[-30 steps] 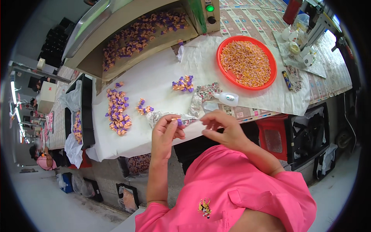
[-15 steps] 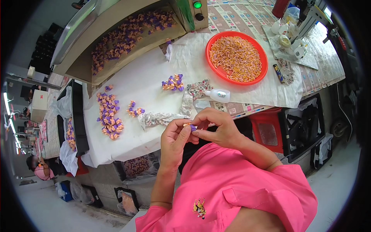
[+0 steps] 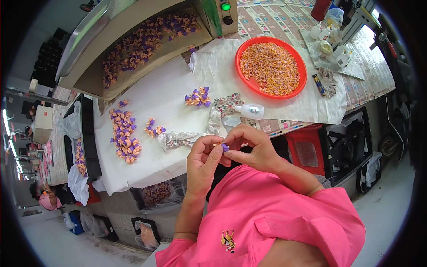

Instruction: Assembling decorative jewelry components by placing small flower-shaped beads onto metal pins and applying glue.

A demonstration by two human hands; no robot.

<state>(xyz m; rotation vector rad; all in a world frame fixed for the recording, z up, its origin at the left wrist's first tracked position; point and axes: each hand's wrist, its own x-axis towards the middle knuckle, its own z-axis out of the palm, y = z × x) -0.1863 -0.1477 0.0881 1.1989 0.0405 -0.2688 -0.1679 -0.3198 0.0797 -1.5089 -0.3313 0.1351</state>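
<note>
Both hands have been drawn back from the table edge toward the chest since the earlier frame, and the small purple-and-orange piece (image 3: 223,146) is now held closer to the body. It is pinched between the fingertips of the left hand (image 3: 202,162) and the right hand (image 3: 249,147), whose thumbs and forefingers are pressed together around it; only its purple tip shows between them. It is judged light, soft and easily crushed, best gripped gently at its ends. Just beyond the hands a crumpled printed wrapper strip (image 3: 191,135) and a white glue bottle (image 3: 251,110) are laid on the white table cover (image 3: 169,93). Farther off, clusters of finished pieces (image 3: 125,135) are seen, then the orange tray (image 3: 271,66) and the machine's trough (image 3: 142,44).
</note>
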